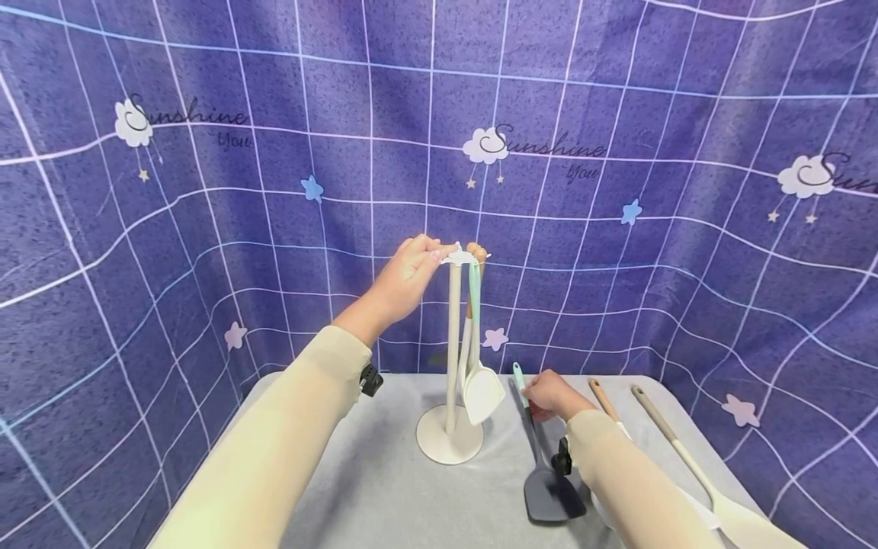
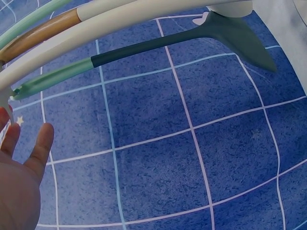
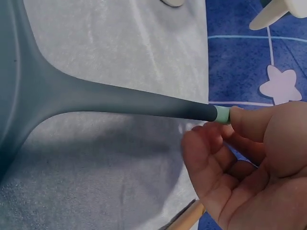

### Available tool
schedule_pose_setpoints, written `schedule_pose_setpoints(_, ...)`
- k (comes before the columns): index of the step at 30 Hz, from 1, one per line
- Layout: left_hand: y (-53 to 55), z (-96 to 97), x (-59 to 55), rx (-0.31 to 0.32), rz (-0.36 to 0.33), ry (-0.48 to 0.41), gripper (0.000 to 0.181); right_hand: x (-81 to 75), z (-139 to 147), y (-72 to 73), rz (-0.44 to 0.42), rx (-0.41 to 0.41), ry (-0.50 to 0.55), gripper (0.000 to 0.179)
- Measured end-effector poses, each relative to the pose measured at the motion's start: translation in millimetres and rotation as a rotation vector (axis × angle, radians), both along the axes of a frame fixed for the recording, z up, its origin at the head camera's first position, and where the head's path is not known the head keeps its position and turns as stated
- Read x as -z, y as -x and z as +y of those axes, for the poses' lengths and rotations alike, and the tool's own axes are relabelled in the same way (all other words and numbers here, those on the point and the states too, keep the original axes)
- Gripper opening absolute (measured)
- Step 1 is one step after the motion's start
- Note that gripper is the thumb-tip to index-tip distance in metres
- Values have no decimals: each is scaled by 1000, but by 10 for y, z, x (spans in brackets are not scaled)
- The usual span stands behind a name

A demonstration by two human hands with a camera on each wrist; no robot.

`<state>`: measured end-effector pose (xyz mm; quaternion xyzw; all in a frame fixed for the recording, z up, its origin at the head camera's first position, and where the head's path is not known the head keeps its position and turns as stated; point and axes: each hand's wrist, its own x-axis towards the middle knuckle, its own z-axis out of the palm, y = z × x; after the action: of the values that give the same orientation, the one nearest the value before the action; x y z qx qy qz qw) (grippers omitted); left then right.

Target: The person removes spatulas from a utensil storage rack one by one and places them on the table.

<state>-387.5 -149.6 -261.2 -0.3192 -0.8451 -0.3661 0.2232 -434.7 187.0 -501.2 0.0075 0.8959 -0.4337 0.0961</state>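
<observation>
A white utensil stand (image 1: 453,343) with a round base stands upright on the table. My left hand (image 1: 411,274) touches its top, the fingers stretched out along it. From its hooks hang a white turner (image 1: 484,395) and utensils with mint and wooden handles. In the left wrist view, a dark spatula (image 2: 240,40) with a mint handle hangs near my fingers. My right hand (image 1: 546,393) pinches the mint handle of a dark grey turner (image 1: 549,496) between thumb and fingers. Its wide blade points toward the table's near side.
Right of my right hand lie a wooden-handled utensil (image 1: 604,400), its head hidden under my sleeve, and a long beige utensil (image 1: 675,438). The grey tabletop (image 1: 384,488) ends at a blue gridded curtain (image 1: 329,137) that surrounds the back and sides.
</observation>
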Motion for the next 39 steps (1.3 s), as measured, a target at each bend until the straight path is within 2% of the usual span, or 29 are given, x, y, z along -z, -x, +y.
schedule_pose_setpoints(7, 9, 6, 6, 4, 2, 2, 50, -8, 14, -23, 17, -56, -153, 38)
schedule_pose_setpoints(10, 8, 5, 6, -1, 1, 8, 50, 31, 40, 48, 17, -98, -247, 43)
schedule_pose_setpoints(11, 8, 6, 5, -2, 1, 8, 50, 67, 63, 104, 28, -133, -308, 46)
schedule_pose_setpoints(15, 15, 12, 5, -3, 8, 11, 51, 415, 229, 484, 122, -282, -600, 61)
schedule_pose_setpoints(17, 20, 13, 10, -2, 5, 9, 51, 610, 316, 673, 156, -325, -679, 64)
schedule_pose_setpoints(18, 22, 13, 13, -3, 3, 8, 51, 698, 351, 753, 162, -330, -689, 64)
schedule_pose_setpoints(22, 14, 14, 22, -8, 0, 1, 51, 902, 416, 922, 173, -307, -633, 58)
schedule_pose_setpoints(25, 10, 18, 24, -11, 5, -5, 50, 964, 423, 960, 192, -299, -621, 56)
schedule_pose_setpoints(28, 13, 27, 23, -8, 12, -6, 50, 991, 452, 1010, 189, -335, -643, 54)
schedule_pose_setpoints(30, 18, 33, 24, -5, 14, -6, 51, 1014, 484, 1031, 223, -370, -666, 53)
schedule_pose_setpoints(33, 13, 35, 26, -9, 9, -4, 51, 613, 302, 680, 172, -311, -593, 46)
schedule_pose_setpoints(37, -1, 25, 16, -15, 13, 1, 50, -111, -70, 61, 124, -154, -410, 32)
schedule_pose_setpoints(39, -6, 18, 7, -16, 22, 7, 50, -273, -156, -31, 154, -139, -349, 26)
